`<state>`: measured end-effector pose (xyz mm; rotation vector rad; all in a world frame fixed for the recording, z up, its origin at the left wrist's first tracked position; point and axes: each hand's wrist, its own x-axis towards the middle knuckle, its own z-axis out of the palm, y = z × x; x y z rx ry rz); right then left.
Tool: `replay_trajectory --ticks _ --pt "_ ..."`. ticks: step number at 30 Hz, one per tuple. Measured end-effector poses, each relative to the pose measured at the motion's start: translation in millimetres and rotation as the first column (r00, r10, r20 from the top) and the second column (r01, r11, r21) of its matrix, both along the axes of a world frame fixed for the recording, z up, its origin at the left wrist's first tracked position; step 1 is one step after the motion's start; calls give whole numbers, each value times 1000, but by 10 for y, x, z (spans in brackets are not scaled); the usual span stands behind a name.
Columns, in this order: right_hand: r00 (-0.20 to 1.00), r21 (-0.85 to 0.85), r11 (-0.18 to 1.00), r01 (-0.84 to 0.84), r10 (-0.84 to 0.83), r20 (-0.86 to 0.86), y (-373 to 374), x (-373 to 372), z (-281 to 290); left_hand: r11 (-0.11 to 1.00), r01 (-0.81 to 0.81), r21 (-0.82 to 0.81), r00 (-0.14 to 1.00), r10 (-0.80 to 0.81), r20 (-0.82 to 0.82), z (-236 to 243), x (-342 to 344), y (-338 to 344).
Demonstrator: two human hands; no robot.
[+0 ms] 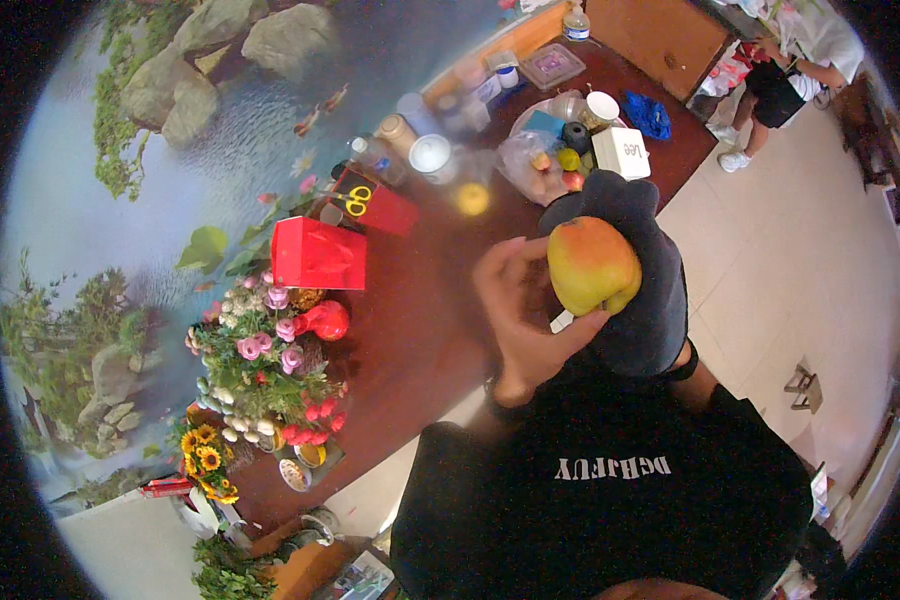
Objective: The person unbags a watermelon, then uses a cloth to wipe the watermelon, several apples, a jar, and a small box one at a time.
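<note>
A yellow-green apple (592, 268) with an orange-red blush is held up in front of my chest. My bare left hand (523, 318) curves around its left side, the fingertips at the upper left and the thumb along its lower edge. My right hand (660, 300) wears a thick dark grey glove and cups the apple from behind and the right. Its gloved fingers rise above the fruit, while the palm is hidden behind it.
On the dark red table (410, 330) are a clear bag of fruit (530, 168), a white box (622, 152), a lone yellow fruit (471, 199), cups, red boxes (320, 253), yellow-handled scissors (358, 201) and flowers (260, 345). Another person (775, 95) is at the far right. A small stool (802, 388) stands on the floor.
</note>
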<state>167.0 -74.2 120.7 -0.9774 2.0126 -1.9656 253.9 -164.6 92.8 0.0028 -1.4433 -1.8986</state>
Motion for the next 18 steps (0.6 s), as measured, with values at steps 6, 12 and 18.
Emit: replay_trajectory --ticks 6,12,18 --pt "1000 103 995 -9 11 -18 75 33 33 1000 -27 -14 999 27 20 -9 26 44" --pt "1000 196 981 -3 8 -28 137 67 52 999 -40 -33 999 40 14 -33 20 56" --pt "996 232 972 31 -10 -89 142 41 67 997 -39 68 998 36 54 -19 8 64"
